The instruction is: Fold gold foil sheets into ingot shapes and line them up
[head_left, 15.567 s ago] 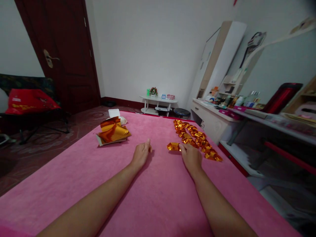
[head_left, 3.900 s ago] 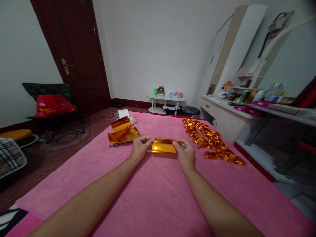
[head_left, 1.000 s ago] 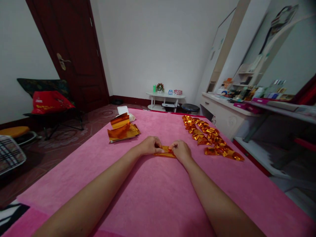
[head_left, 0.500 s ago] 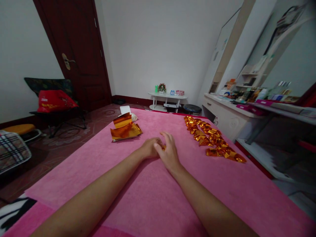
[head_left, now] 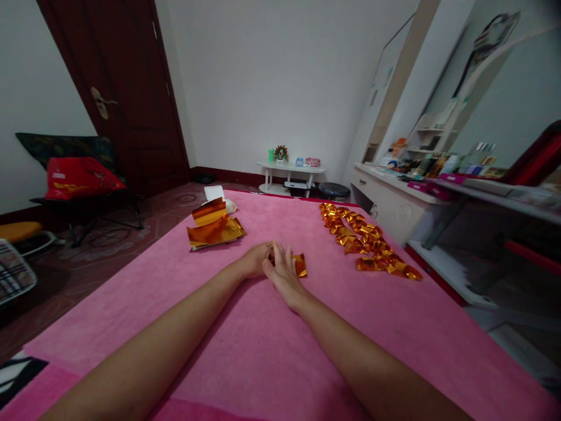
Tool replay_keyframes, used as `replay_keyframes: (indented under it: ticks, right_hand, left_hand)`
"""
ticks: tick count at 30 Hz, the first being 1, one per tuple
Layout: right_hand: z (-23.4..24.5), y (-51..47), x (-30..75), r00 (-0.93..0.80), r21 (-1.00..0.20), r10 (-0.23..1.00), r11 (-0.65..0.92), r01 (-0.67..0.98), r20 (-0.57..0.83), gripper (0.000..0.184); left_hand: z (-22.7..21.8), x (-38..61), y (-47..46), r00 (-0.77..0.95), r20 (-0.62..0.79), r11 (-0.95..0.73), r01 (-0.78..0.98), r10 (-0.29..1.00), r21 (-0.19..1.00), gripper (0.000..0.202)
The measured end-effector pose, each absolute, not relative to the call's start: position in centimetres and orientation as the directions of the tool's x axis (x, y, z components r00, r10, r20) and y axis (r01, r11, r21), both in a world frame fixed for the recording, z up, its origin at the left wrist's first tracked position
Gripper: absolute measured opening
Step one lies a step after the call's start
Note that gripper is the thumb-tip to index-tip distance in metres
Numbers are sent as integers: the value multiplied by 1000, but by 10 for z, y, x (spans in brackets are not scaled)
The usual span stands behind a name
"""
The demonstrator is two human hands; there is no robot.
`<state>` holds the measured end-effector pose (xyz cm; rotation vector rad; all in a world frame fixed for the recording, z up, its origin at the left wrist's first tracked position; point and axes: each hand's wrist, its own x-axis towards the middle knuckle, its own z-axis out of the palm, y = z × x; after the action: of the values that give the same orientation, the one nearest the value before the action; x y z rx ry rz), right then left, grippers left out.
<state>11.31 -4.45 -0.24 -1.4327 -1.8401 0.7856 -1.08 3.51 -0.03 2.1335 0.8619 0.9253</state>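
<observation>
Both my hands meet over a small piece of gold foil paper [head_left: 301,265] in the middle of the pink cover. My left hand [head_left: 256,261] curls around its left end, with the fingertips partly hidden. Across the top lies my right hand [head_left: 284,277], its fingers stretched out and resting on the foil. Only the foil's right end shows past those fingers. Farther left is a stack of flat gold foil sheets [head_left: 215,231], some bent upward. To the right, several folded gold foil pieces [head_left: 367,234] lie in crinkled rows.
The pink cover [head_left: 210,351] spreads under everything. A white open box [head_left: 214,192] stands behind the foil stack. Along the right is a white dresser [head_left: 394,202] with bottles. A low white table [head_left: 290,168], a black round stool [head_left: 333,191] and a chair with a red bag [head_left: 83,178] stand beyond.
My right hand has lowered from a raised, spread pose to lie flat over the foil. More of the foil now shows at the right. The view has shifted slightly.
</observation>
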Motion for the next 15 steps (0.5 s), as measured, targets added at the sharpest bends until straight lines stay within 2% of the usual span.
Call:
replay_keyframes:
  ticks: [2, 5, 8, 11, 15]
  right_hand:
    - [-2, -49, 123, -182, -762, 976, 209, 612, 121, 76]
    - [-6, -50, 142, -141, -693, 985, 169, 701, 97, 73]
    - [-11, -40, 163, 11, -601, 994, 59, 797, 112, 72]
    - [-13, -23, 178, 109, -523, 980, -5, 852, 167, 75]
    - [-11, 1, 188, 161, -558, 955, 5, 830, 248, 83]
  left_hand:
    - [1, -14, 37, 668, 329, -630, 270, 667, 728, 13]
    - [2, -20, 42, 775, 280, -668, 232, 566, 708, 31]
    - [2, -26, 46, 799, 237, -658, 243, 552, 713, 51]
    - [3, -30, 49, 814, 216, -646, 235, 539, 726, 57]
    - [3, -32, 53, 821, 214, -630, 212, 530, 747, 57]
